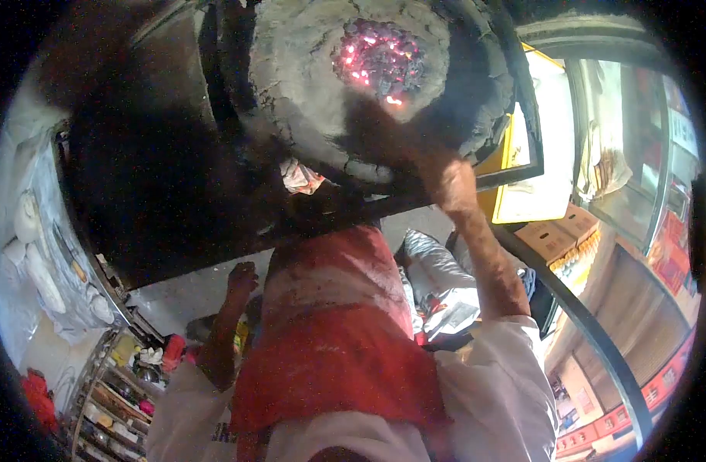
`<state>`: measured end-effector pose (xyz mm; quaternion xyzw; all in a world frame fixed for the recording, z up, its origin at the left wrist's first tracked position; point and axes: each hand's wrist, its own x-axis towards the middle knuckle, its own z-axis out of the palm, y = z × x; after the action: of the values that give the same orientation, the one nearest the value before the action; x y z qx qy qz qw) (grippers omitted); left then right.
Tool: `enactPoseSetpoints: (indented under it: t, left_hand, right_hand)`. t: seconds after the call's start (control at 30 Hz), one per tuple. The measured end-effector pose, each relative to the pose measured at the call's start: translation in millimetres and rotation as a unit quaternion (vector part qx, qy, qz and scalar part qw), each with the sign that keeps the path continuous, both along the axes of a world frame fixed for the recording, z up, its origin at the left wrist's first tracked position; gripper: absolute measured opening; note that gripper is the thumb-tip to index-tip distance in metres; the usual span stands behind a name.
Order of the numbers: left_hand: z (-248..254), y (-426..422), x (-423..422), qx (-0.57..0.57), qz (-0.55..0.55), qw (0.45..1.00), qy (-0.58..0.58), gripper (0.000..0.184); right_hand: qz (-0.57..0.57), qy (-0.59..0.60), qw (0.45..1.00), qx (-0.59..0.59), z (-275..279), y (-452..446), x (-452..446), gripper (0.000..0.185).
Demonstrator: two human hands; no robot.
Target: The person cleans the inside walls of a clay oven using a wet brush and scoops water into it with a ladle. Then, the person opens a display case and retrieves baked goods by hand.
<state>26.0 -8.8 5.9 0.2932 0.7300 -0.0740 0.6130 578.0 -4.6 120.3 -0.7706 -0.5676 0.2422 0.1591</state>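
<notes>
My right hand (451,183) is at the front rim of a round clay oven (299,85), with its fingers wrapped round a dark, flat thing (380,127) blurred by motion. That thing reaches over the oven mouth, just below the glowing coals (380,61); its kind I cannot make out. My left hand (243,279) hangs low beside the red apron (337,369), below the edge of the black counter (152,200). Its fingers are curled in, and nothing shows in them.
A crumpled wrapper (300,177) lies on the black counter near the oven. Silvery sacks (441,277) stand below on the right, near cardboard boxes (557,235) and a yellow-edged panel (534,146). On the left are a table with pale dough-like pieces (41,277) and a cluttered shelf (110,400).
</notes>
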Motion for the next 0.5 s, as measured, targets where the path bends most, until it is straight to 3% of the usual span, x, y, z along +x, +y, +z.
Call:
enactPoseSetpoints:
  t: [0.1, 0.17, 0.2, 0.23, 0.27, 0.33, 0.4, 0.43, 0.47, 0.5]
  left_hand:
    - [8, -8, 9, 0.027, 0.024, 0.999, -0.028, 0.029]
    - [20, -13, 25, 0.022, 0.022, 0.999, -0.02, 0.027]
    - [17, -18, 27, 0.023, 0.021, 0.999, -0.02, 0.027]
    - [11, -24, 26, 0.042, 0.02, 0.999, -0.013, 0.029]
    - [3, -30, 26, 0.062, 0.021, 0.998, -0.006, 0.03]
    - [-1, -38, 28, 0.044, 0.064, 0.997, -0.017, 0.03]
    - [-27, -55, 9, 0.025, 0.105, 0.994, -0.03, 0.029]
    - [-63, -74, -25, 0.115, -0.063, 0.989, -0.071, 0.03]
    - [-83, -86, -43, 0.202, -0.228, 0.946, -0.11, 0.031]
    - [-79, -86, -36, 0.204, -0.226, 0.947, -0.107, 0.031]
  right_hand:
    - [-0.007, -0.049, 0.998, -0.024, -9, -4, 20, 0.026]
    - [0.001, -0.017, 0.999, -0.03, -1, -10, 29, 0.025]
    - [0.008, 0.013, 0.999, -0.034, 2, -12, 33, 0.025]
    - [0.051, -0.071, 0.99, -0.108, -22, -18, 52, 0.025]
    - [0.053, -0.071, 0.99, -0.105, -42, -28, 67, 0.025]
    - [0.005, -0.072, 0.987, -0.142, -34, -23, 75, 0.023]
    - [0.029, -0.08, 0.988, -0.132, -30, -25, 83, 0.024]
    - [0.05, -0.085, 0.989, -0.114, -35, -26, 93, 0.022]
    - [0.072, -0.091, 0.989, -0.094, -38, -28, 101, 0.027]
    - [0.075, -0.09, 0.989, -0.092, -37, -28, 106, 0.027]
